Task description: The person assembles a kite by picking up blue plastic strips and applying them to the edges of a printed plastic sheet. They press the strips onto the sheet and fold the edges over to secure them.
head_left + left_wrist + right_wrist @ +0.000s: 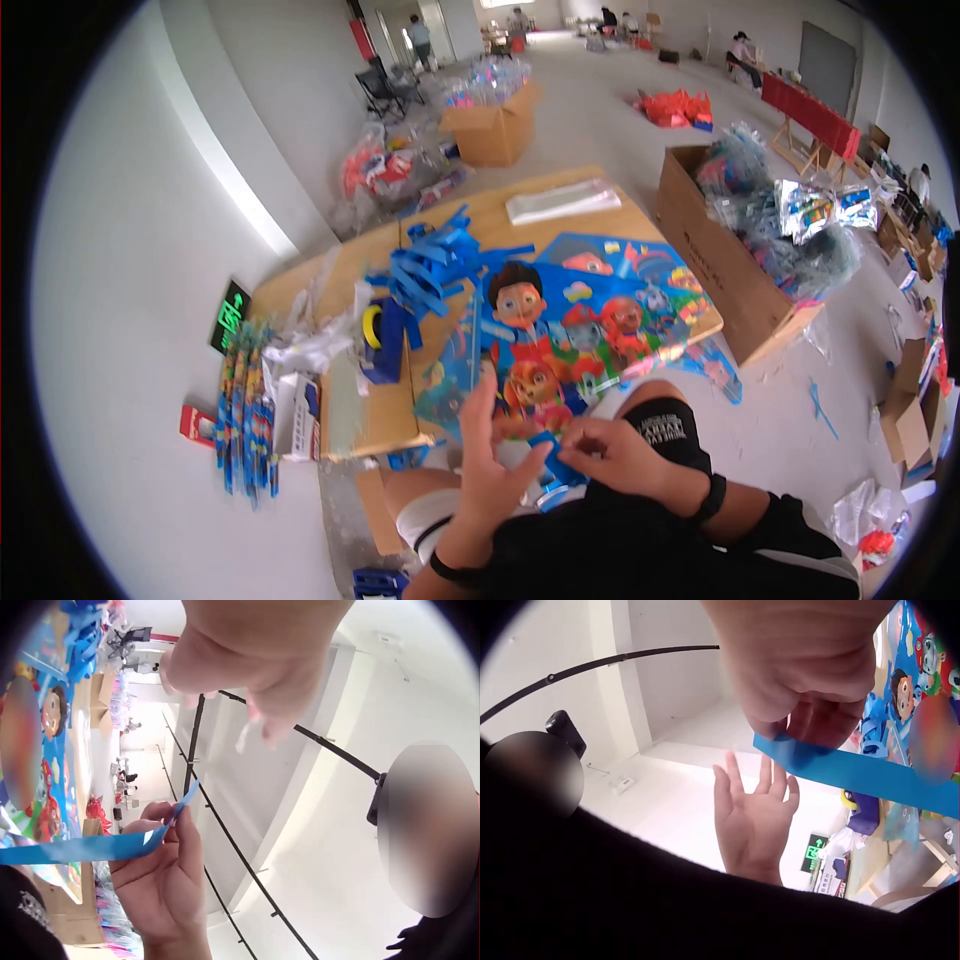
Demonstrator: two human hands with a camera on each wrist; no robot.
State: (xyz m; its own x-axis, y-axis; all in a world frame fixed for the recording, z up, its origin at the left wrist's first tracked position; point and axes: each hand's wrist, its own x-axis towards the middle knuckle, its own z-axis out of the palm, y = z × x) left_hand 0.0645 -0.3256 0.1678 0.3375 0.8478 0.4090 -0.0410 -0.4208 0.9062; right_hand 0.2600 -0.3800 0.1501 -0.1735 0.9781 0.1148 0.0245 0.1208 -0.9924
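My right hand [625, 462] pinches the end of a blue strip [553, 462] between thumb and fingers, low over my lap. From the right wrist, the strip [870, 776] runs from the right hand [810, 682] off to the right edge; from the left wrist, it [90, 847] crosses to the left edge. My left hand [487, 470] is raised just left of the strip, fingers extended and apart, holding nothing visible; its palm [756, 825] shows below the right hand. In front lies a flat printed cartoon sheet [590, 330] on the wooden table [370, 420].
Blue strips [430, 265] are heaped at the table's back left, beside a blue tape dispenser [385, 345]. A white stack [562, 201] lies at the back edge. Cardboard boxes [725, 270] with plastic-wrapped goods stand right and behind; long wrapped items [245, 420] stand at the left wall.
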